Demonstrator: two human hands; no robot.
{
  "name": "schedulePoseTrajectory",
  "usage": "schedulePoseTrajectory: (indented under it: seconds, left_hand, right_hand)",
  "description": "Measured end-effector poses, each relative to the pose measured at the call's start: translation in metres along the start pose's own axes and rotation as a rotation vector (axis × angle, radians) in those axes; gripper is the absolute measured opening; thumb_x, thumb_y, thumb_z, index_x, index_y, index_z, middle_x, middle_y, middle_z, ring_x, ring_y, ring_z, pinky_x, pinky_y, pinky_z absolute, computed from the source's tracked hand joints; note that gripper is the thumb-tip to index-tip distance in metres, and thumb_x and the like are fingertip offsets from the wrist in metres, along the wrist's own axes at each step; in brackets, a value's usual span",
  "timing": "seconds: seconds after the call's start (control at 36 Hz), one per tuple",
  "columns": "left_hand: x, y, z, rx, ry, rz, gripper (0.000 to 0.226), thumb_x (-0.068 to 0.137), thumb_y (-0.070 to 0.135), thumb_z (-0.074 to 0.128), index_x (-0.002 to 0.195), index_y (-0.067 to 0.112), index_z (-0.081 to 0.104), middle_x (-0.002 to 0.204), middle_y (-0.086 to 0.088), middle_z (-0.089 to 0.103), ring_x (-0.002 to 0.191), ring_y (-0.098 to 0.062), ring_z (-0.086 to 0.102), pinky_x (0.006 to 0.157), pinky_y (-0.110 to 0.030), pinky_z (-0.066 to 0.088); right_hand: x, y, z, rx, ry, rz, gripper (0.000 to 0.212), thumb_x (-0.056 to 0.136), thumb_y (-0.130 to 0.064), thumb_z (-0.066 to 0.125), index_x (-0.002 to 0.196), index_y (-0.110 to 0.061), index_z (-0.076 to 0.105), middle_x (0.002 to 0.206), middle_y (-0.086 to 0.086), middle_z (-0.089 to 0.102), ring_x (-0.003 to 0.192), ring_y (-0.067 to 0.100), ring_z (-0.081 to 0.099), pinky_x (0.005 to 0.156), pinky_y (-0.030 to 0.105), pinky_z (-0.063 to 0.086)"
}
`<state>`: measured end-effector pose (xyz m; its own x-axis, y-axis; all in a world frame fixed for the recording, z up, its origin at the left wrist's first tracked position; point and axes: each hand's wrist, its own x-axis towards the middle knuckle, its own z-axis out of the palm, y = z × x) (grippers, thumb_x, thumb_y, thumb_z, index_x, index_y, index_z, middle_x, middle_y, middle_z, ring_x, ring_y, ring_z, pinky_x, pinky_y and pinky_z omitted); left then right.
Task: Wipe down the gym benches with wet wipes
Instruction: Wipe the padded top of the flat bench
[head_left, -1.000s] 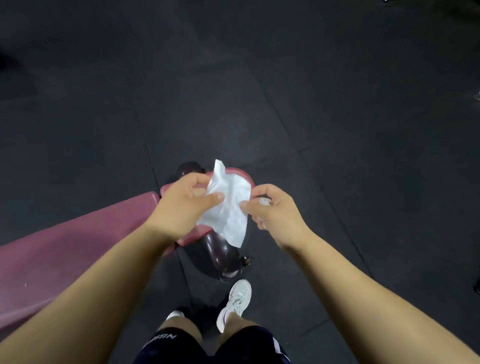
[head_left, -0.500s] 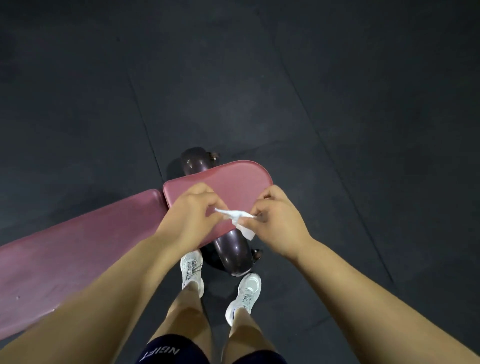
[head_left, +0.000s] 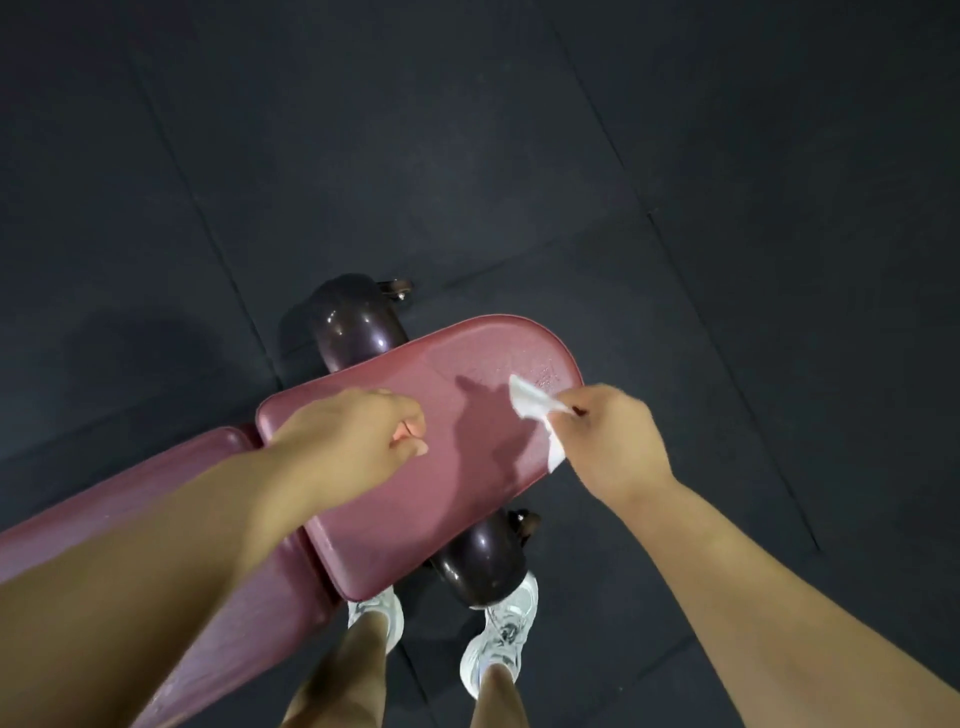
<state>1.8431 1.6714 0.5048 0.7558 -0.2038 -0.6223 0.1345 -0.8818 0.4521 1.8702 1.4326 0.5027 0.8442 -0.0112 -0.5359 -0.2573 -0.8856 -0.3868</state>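
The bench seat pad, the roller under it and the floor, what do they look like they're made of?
Seat pad: looks like maroon vinyl or faux leather, going by its fine grain and dull sheen. Roller: glossier dark covering with sharp highlights, possibly smooth vinyl over foam; uncertain. Floor: matte dark tiles with visible seams, likely rubber matting.

Two hands are seen: the left hand at about 9 o'clock of the seat pad and the right hand at 3 o'clock. One white wet wipe is counted, pinched in the right hand. Two maroon pads are counted on the bench: one seat pad at the centre and one long back pad toward 8 o'clock. Two dark roller pads are counted, one at 11 o'clock and one at 5 o'clock. Two white shoes are seen at 6 o'clock, a left shoe and a right shoe.
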Motion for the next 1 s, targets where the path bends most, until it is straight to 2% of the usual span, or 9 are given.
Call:
schedulePoseTrajectory:
  seconds: [0.06,0.14,0.31,0.39,0.47,0.61,0.75,0.86,1.0]
  left_hand:
    - [0.017,-0.008,0.004,-0.019,0.015,0.008,0.01,0.087,0.043,0.058,0.093,0.036,0.062,0.09,0.018,0.058,0.083,-0.005,0.057,0.079,-0.031,0.05]
    - [0.037,-0.015,0.008,-0.05,0.036,0.023,0.009,0.088,0.042,0.058,0.092,0.035,0.062,0.086,0.018,0.057,0.081,-0.004,0.056,0.077,-0.029,0.049]
    - [0.05,-0.028,0.022,-0.099,0.049,0.025,0.004,0.088,0.041,0.057,0.091,0.039,0.059,0.089,0.019,0.057,0.084,-0.003,0.058,0.077,-0.026,0.047]
    - [0.048,-0.036,0.03,-0.07,0.052,0.014,0.005,0.087,0.042,0.057,0.092,0.04,0.059,0.084,0.023,0.053,0.083,-0.003,0.056,0.074,-0.025,0.045]
    - [0.046,-0.042,0.037,-0.053,0.058,0.019,0.01,0.087,0.041,0.058,0.096,0.038,0.061,0.08,0.026,0.05,0.082,-0.002,0.053,0.075,-0.025,0.045]
    - [0.046,-0.046,0.043,-0.059,0.055,0.024,0.011,0.088,0.042,0.055,0.097,0.038,0.06,0.079,0.025,0.048,0.085,-0.002,0.052,0.078,-0.027,0.047]
    - [0.048,-0.044,0.048,-0.069,0.078,0.014,0.012,0.089,0.04,0.056,0.1,0.038,0.06,0.084,0.025,0.048,0.084,0.0,0.05,0.073,-0.023,0.042]
    - [0.052,-0.043,0.051,-0.046,0.092,0.016,0.018,0.089,0.04,0.055,0.105,0.036,0.061,0.092,0.023,0.05,0.092,-0.002,0.051,0.081,-0.026,0.046]
    - [0.058,-0.042,0.056,0.057,0.163,0.019,0.043,0.087,0.037,0.06,0.128,0.028,0.054,0.126,0.01,0.044,0.122,-0.014,0.033,0.098,-0.031,0.041]
  right_hand:
    - [0.017,0.002,0.003,-0.056,0.126,-0.049,0.035,0.086,-0.013,0.051,0.054,-0.027,0.047,0.061,-0.008,0.036,0.055,0.014,0.038,0.046,0.021,0.023]
    - [0.036,0.002,0.013,-0.175,0.271,-0.125,0.016,0.091,-0.019,0.053,0.095,-0.019,0.069,0.082,-0.005,0.049,0.071,0.02,0.051,0.056,0.028,0.042]
    - [0.037,-0.005,0.055,-0.273,-0.326,-0.246,0.038,0.09,-0.047,0.052,0.125,-0.031,0.055,0.11,-0.005,0.053,0.095,0.018,0.057,0.08,0.03,0.047]
    - [0.037,-0.002,0.064,-0.281,-0.185,-0.32,0.033,0.095,-0.031,0.05,0.127,-0.028,0.055,0.118,-0.005,0.053,0.098,0.019,0.059,0.08,0.032,0.049]
    - [0.049,0.006,0.061,-0.283,-0.056,-0.387,0.039,0.092,-0.022,0.055,0.132,-0.026,0.054,0.125,-0.003,0.049,0.092,0.023,0.061,0.068,0.03,0.045]
    - [0.076,0.018,0.063,-0.591,-0.092,-0.585,0.05,0.09,-0.019,0.058,0.137,-0.03,0.046,0.133,-0.006,0.042,0.105,0.02,0.054,0.067,0.025,0.033]
    - [0.084,0.023,0.074,-0.555,-0.048,-0.606,0.029,0.065,-0.01,0.081,0.092,-0.014,0.071,0.086,0.004,0.062,0.064,0.028,0.061,0.051,0.024,0.032]
    - [0.082,0.024,0.076,-0.434,-0.008,-0.486,0.018,0.088,-0.02,0.062,0.103,-0.012,0.067,0.098,0.005,0.058,0.08,0.029,0.059,0.06,0.028,0.034]
    - [0.1,0.032,0.058,-0.269,0.309,-0.246,0.013,0.093,-0.028,0.053,0.094,-0.015,0.053,0.091,0.004,0.058,0.085,0.029,0.055,0.064,0.029,0.031]
